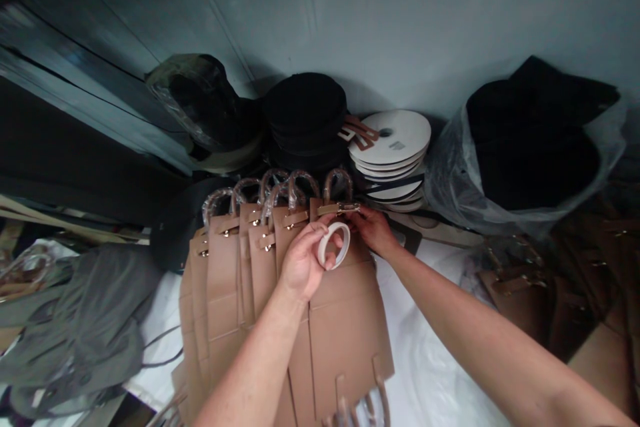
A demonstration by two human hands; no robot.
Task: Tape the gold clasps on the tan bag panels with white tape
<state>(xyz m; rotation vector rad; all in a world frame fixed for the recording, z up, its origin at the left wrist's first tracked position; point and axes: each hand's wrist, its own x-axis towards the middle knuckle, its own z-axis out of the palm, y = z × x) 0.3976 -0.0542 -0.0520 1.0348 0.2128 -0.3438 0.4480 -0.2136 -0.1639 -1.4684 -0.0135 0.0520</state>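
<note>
- At mid-frame, the bag (pixel 350 320) lies beside overlapping other bags (pixel 223 280); it looks light, fairly stiff, best held by its top edge, since the wrapped handle (pixel 340 175) may slip.
- Tape (pixel 347 247), just left of it, seems light and firm: pinch its rim.
- Left hand (pixel 304 255) curls round the tape, wrist low.
- Right hand (pixel 373 228) reaches in from lower right, fingers at the buckle (pixel 347 208); I cannot tell if they grip.

Left hand (pixel 303 260) holding tape roll (pixel 346 251), tan bags (pixel 345 327)

Tan bag panels (pixel 345 327) — on white sheeting (pixel 420 320)
</note>
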